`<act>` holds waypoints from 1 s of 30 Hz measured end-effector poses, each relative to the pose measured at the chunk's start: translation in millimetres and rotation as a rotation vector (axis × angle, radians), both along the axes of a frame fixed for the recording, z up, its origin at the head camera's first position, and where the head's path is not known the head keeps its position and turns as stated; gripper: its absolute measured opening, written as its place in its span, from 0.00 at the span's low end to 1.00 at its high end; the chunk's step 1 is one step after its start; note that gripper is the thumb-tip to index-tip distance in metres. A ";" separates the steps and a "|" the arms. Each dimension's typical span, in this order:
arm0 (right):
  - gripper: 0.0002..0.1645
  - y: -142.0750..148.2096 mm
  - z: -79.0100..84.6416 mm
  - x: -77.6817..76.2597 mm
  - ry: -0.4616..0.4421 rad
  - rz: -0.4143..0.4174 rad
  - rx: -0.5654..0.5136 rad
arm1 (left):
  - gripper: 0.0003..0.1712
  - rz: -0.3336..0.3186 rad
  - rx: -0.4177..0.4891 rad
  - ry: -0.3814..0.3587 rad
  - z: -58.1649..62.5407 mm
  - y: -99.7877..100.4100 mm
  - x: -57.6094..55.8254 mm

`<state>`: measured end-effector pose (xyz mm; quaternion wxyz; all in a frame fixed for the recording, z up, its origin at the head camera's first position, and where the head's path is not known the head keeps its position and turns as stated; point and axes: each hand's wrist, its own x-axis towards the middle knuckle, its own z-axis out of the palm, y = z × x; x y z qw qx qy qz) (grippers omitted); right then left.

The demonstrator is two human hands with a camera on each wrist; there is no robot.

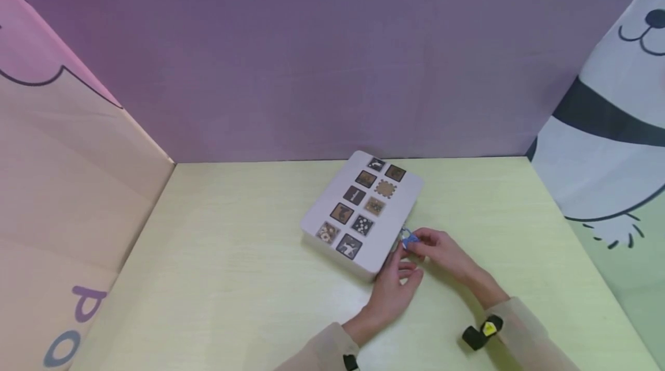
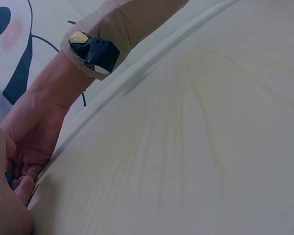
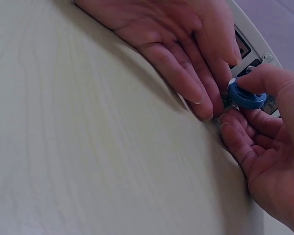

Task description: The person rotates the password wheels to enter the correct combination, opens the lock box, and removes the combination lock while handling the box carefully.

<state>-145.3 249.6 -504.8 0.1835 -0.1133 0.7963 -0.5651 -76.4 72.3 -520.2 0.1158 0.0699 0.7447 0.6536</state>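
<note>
A white box (image 1: 389, 224) with rounded corners and two rows of printed square pictures lies at an angle on the table. At its right side is a small blue padlock (image 1: 408, 239) with a metal shackle. My right hand (image 1: 447, 253) pinches this padlock, thumb on top in the right wrist view, where its blue body (image 3: 250, 100) shows. Beside it, my left hand (image 1: 392, 290) lies along the box's near right edge. Its fingers are fairly straight, tips close to the padlock; whether they touch it is hard to tell. The left wrist view mostly hides the padlock.
The pale wood-grain table (image 1: 223, 255) stretches to both sides of the box. A purple backdrop (image 1: 332, 59) rises behind the table's far edge, close to the box's far corner. Printed fabric panels (image 1: 613, 123) stand at the left and right.
</note>
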 end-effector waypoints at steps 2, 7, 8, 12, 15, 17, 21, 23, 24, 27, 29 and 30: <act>0.17 -0.4 -0.6 -0.4 -0.005 -0.008 0.008 | 0.41 -0.001 -0.001 -0.002 0.8 -0.3 0.2; 0.16 -0.9 -1.7 -1.7 -0.010 -0.016 0.027 | 0.42 -0.002 0.002 0.005 2.0 -0.9 -0.1; 0.16 -0.9 -1.8 -1.9 -0.010 -0.016 0.029 | 0.42 -0.002 0.002 0.007 1.9 -0.9 -0.3; 0.17 -0.1 -1.1 -1.8 -0.004 -0.011 0.028 | 0.42 -0.006 0.001 0.010 1.4 -0.9 -0.5; 0.17 0.9 -0.4 -1.9 0.005 0.005 0.017 | 0.41 -0.009 0.003 0.016 0.7 -0.9 -0.8; 0.17 1.8 -0.3 -2.0 0.006 0.014 0.015 | 0.41 -0.010 0.004 0.018 0.0 -0.8 -1.0; 0.18 3.4 -1.1 -2.2 -0.007 0.023 0.010 | 0.40 -0.013 0.001 0.017 -0.6 -0.6 -1.0; 0.18 4.1 -1.8 -2.3 -0.014 0.029 0.006 | 0.40 -0.012 -0.002 0.013 -0.2 -0.5 -1.1; 0.18 4.5 -2.3 -2.4 -0.017 0.031 0.002 | 0.41 -0.011 -0.003 0.015 0.0 -0.5 -0.9; 0.18 5.5 -3.5 -2.9 -0.019 0.040 -0.005 | 0.41 -0.011 -0.003 0.014 0.1 -0.7 -0.5; 0.18 6.2 -3.9 -3.3 -0.017 0.044 -0.008 | 0.41 -0.009 -0.001 0.016 0.4 -0.8 -0.2; 0.18 6.6 -4.0 -3.4 -0.016 0.045 -0.008 | 0.41 -0.009 0.000 0.016 0.3 -0.9 -0.1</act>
